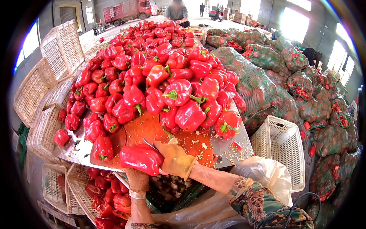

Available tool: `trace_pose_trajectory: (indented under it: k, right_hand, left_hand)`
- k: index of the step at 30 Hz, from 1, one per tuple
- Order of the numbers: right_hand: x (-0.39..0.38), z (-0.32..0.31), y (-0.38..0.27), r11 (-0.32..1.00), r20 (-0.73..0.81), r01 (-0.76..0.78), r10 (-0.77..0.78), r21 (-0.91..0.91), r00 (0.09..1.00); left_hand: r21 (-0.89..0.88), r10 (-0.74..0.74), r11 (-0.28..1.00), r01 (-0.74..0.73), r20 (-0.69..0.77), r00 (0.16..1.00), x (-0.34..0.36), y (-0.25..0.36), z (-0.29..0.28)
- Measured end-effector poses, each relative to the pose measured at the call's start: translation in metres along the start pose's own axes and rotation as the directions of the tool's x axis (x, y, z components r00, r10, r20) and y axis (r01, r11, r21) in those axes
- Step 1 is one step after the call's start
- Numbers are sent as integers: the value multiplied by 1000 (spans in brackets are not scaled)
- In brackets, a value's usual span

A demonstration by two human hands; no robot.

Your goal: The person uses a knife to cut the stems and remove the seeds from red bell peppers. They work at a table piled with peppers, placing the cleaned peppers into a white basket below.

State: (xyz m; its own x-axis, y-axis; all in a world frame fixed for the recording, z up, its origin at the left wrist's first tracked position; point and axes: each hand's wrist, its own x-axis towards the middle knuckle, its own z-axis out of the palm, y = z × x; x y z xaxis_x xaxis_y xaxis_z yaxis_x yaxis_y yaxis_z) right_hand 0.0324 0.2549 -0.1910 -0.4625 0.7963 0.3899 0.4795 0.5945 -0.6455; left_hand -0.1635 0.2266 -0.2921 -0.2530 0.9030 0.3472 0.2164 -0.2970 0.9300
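Note:
Over the table's near edge, my left hand [137,180] in a brownish work glove holds a big red bell pepper [140,158] from below. My right hand [174,158], in a yellow-orange glove, is closed against the pepper's right side. A thin metal blade [149,144], apparently a knife's, shows at its fingers; the handle is hidden. By the right fingertips are a pale pepper core and a green stem. Beyond both hands, a large heap of whole red peppers [152,76] covers the table. Scattered seeds lie on the orange board [143,131] between heap and hands.
Below the table at left, a crate [78,187] holds red peppers. A white plastic crate [280,147] stands at right, beside stacked green mesh sacks of peppers [263,89]. More pale crates [61,47] stack at left. A person [176,14] is at the far table end.

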Motion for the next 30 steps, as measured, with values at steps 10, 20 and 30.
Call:
trace_pose_trajectory:
  k: [10, 20, 30]
  right_hand:
    - [-6, 0, 2, 957, -48, 138, -155, -255, 987]
    - [10, -42, -9, 998, 20, -60, 60, 14, 998]
    - [7, -24, 12, 993, -91, 85, -77, 84, 993]
  left_hand:
    - [344, 48, 935, -85, 115, 992, 4, -1, -3]
    - [59, -71, 996, 62, 170, 983, -7, 23, 1]
    - [97, 114, 986, -132, 173, 978, -1, 46, 16]
